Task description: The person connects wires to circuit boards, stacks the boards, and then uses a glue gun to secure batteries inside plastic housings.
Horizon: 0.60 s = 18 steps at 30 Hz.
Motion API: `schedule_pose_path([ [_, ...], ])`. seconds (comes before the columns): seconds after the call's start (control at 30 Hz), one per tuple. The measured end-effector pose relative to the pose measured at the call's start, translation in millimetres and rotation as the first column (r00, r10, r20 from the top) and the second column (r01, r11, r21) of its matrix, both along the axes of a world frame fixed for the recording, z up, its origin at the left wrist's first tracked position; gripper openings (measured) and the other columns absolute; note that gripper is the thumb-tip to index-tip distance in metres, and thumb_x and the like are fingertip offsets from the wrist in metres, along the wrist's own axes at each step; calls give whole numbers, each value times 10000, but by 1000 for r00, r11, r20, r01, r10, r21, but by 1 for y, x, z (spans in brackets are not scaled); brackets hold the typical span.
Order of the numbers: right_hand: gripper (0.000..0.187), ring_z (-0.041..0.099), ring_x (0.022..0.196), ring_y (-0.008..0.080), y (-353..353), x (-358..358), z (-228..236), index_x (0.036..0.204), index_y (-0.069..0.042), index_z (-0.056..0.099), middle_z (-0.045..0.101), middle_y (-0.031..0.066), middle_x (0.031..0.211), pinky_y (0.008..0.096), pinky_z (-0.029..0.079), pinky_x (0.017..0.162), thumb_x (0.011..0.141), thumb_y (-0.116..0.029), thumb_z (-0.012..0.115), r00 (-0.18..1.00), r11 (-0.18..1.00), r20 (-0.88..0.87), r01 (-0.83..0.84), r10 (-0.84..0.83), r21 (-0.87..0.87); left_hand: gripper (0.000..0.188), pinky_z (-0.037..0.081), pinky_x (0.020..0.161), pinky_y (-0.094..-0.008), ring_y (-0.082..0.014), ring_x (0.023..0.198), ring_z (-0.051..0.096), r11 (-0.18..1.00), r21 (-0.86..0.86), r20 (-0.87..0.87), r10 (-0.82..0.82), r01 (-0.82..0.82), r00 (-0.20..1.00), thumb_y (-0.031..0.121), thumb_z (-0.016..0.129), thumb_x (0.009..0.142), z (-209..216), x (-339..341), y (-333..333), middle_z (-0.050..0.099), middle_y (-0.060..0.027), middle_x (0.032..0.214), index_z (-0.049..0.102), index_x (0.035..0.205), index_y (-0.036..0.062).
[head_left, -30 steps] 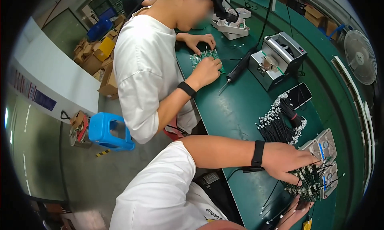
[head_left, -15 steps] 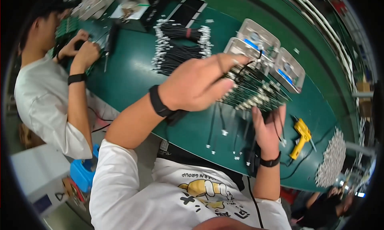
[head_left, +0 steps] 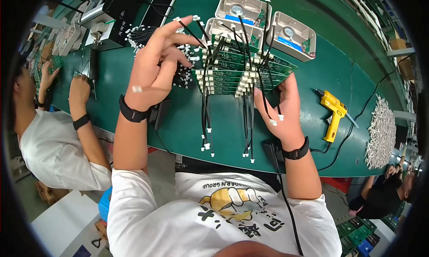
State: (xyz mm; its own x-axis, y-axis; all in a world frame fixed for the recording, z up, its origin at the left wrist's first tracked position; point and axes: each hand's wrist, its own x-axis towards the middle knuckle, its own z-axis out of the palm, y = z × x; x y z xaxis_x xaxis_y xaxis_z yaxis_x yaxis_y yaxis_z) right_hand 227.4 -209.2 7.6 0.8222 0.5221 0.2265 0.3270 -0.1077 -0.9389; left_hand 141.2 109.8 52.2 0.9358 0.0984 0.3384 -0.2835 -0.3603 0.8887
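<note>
My right hand (head_left: pixel 286 116) grips the lower right end of a stack of green circuit boards (head_left: pixel 223 76), its thumb at the near edge and fingers behind. The boards carry rows of white sockets, and several black cables (head_left: pixel 246 123) with white plugs hang from them. Left of the stack, my left hand (head_left: pixel 154 67) is raised, index finger stretched out and thumb apart. Its fingertips are close to cables and plugs at the stack's far left corner. A blurred white plug (head_left: pixel 136 89) shows in front of the left wrist; where its cable runs is unclear.
Beyond the boards are open plastic cases (head_left: pixel 292 51) with blue parts. A yellow glue gun (head_left: pixel 333 116) and a pile of small white pieces (head_left: pixel 381 134) lie right. Cable bundles (head_left: pixel 145 36), a phone (head_left: pixel 158 9) and a black box (head_left: pixel 120 16) sit far left. A co-worker (head_left: pixel 53 145) works left.
My left hand has drawn back left from the boards, its fingers spreading. The board stack has turned and moved left in my right hand. The view has shifted too.
</note>
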Motion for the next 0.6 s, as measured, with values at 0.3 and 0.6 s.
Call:
schedule_pose_path([
  [0.3, 654, 692, 1249, 187, 1, 2, 2, 1557, -12, 541, 725, 86, 1379, 360, 510, 1148, 975, -6, 840, 999, 1000, -36, -11, 11, -13, 1098, 559, 746, -318, -215, 924, 746, 958, 203, -322, -129, 202, 938, -118, 724, 844, 20, -14, -22, 703, -179, 1490, 260, 1819, 82],
  [0.6, 826, 696, 1286, 229, -8, 7, 8, 1617, -14, 480, 715, 103, 1430, 388, 536, 1130, 889, 18, 869, 994, 980, 106, -12, 34, -197, 1444, 611, 922, -328, -239, 1034, 719, 864, 442, -86, -226, 241, 970, -84, 985, 725, -13, 2, -25, 602, -155, 1569, 105, 1857, 87],
])
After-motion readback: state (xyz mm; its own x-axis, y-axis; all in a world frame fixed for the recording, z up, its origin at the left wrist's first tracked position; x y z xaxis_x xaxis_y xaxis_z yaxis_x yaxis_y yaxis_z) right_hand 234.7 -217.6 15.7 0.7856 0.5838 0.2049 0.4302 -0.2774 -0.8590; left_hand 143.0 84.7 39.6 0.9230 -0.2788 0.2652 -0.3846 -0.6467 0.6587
